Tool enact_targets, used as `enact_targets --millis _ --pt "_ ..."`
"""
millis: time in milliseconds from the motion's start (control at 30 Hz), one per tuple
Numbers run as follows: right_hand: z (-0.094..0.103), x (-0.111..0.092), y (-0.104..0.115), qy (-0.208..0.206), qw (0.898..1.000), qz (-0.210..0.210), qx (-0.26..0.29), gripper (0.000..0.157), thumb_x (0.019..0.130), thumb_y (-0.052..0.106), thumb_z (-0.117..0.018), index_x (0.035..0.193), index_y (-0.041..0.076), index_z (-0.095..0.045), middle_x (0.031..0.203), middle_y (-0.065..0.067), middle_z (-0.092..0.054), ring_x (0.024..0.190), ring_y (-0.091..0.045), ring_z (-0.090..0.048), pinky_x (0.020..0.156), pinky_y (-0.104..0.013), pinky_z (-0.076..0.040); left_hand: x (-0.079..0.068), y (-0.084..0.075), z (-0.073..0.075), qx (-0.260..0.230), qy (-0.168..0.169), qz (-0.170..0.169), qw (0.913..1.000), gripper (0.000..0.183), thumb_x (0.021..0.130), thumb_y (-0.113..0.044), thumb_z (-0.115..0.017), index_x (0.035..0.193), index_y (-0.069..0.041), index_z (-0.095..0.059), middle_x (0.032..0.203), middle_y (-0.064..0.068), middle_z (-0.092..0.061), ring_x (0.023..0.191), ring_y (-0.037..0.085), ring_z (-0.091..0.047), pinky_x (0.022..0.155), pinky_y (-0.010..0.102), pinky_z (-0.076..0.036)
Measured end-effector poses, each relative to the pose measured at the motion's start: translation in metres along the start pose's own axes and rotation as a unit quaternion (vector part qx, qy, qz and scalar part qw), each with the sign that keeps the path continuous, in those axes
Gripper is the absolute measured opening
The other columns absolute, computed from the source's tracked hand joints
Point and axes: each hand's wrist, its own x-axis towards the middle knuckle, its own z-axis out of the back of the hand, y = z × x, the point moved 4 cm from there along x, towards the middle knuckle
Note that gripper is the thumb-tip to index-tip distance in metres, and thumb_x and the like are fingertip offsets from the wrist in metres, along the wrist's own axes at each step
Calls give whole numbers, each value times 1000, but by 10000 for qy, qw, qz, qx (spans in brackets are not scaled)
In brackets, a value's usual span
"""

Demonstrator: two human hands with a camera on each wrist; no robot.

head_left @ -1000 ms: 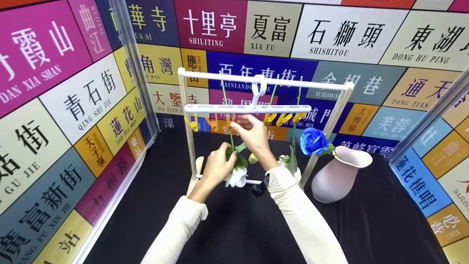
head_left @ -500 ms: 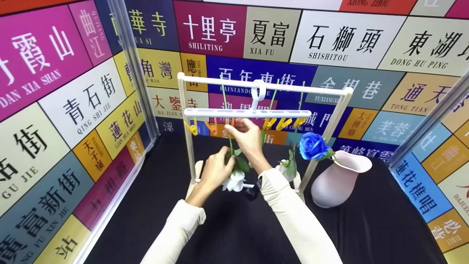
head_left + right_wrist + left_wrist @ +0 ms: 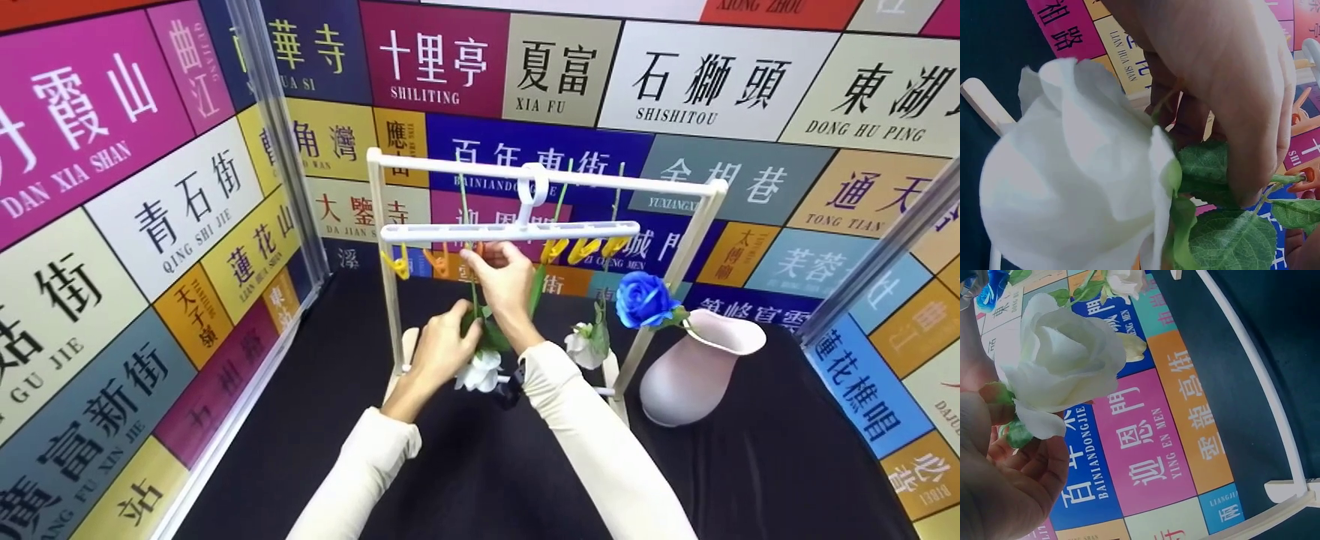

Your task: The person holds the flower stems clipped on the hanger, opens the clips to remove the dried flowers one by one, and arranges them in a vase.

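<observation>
A white rose (image 3: 480, 373) hangs head down below the white clip hanger (image 3: 450, 231), its green stem (image 3: 463, 199) rising past the bar. My left hand (image 3: 448, 337) grips the stem among the leaves just above the bloom; the left wrist view shows the fingers curled behind the flower (image 3: 1067, 360). Higher up, my right hand (image 3: 506, 281) pinches an orange clip (image 3: 1310, 171) under the bar, where the stem runs into it. The large bloom and leaves fill much of the right wrist view, with only some right-hand fingers (image 3: 1297, 247) at its edge.
A white and wooden rack (image 3: 705, 217) carries the hanger. Another orange clip (image 3: 437, 260) and a yellow clip (image 3: 395, 262) hang left, several yellow clips (image 3: 581, 251) right. A second white rose (image 3: 585, 346) hangs there. A blue rose (image 3: 643, 300) leans from a pale vase (image 3: 682, 375).
The right wrist and forearm have shifted left and slightly down, with the fingertips still at the orange clip. The left hand keeps its grip on the rose stem. The head view has tilted slightly.
</observation>
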Motion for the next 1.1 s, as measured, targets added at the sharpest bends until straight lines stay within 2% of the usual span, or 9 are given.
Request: enact_targets --millis 200,600,900,1100 --pt "-1 0 1 -15 9999 98 -68 31 73 31 -88 85 6 -73 78 -6 -74 68 -14 -67 64 -25 -53 0 0 1 -52 21 17 10000 21 94 -25 -61 109 -11 -66 89 13 -73 78 32 -69 69 48 -52" --pt "-1 -1 8 -236 9978 615 -118 22 75 20 -84 73 3 -70 71 -7 -71 62 -10 -63 59 -19 -48 0 5 2 15 -37 34 10000 18 93 -23 -61 106 -11 -67 87 13 -73 79 34 -69 69 49 -52" --pt "2 0 5 -320 9970 663 -234 17 75 18 -82 72 5 -72 73 -6 -73 63 -12 -65 60 -21 -51 -4 16 7 156 -186 115 9996 18 92 -22 -61 105 -13 -70 88 9 -74 76 32 -69 67 48 -53" --pt "2 0 5 -305 9968 673 -290 17 77 19 -81 72 5 -73 73 -5 -73 62 -11 -65 60 -20 -50 -5 19 11 69 -173 157 9997 19 93 -22 -59 105 -13 -71 91 12 -75 79 34 -70 70 50 -53"
